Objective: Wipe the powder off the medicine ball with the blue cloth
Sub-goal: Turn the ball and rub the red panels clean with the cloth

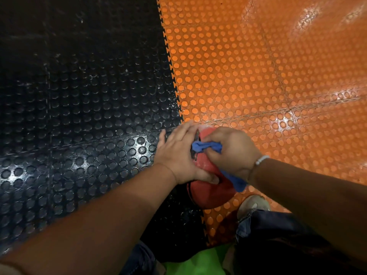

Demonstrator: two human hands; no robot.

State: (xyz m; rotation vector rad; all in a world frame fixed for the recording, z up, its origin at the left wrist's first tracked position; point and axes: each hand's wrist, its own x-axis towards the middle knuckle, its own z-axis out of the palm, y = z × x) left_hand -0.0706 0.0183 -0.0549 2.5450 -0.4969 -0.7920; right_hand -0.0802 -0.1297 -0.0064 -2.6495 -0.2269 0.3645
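Medicine ball point(210, 195) sits on the floor at the toothed seam where the black studded mat point(79, 116) meets the orange studded mat point(258, 76), just in front of the person's shoe point(254, 205) and knee.

Handling, as judged:
- A ball of this kind is likely heavy and dense. It should stay put under rubbing pressure but will roll if pushed off-centre.
- The skin looks like slightly textured rubber, with fair purchase for a palm and no handles in view.
- Best steadied from the side or top with a flat palm, and turned by rolling rather than lifting.
- Not fragile, so firm wiping pressure seems safe.

Hands:
- Left hand point(178, 153) lies flat over the ball's upper left side, fingers straight and spread, thumb laid across the near face. No closed grip; it braces.
- Right hand point(232, 151) has its grip closed round the bunched blue cloth point(206, 146), fingers curled and pressing it to the top of the ball. One end of the cloth shows between the hands and a tail hangs out below the wrist.
- A white beaded bracelet point(262, 159) sits on the right wrist.

Looks:
- The ball is reddish-orange, close in colour to the orange mat, with dark seam lines curving across it.
- A pale, dusty patch of powder point(206, 129) shows on the far upper edge, beyond the cloth.
- The near lower face looks clean and matt.
- Much of the top is hidden by the hands, so how much powder remains there cannot be told.
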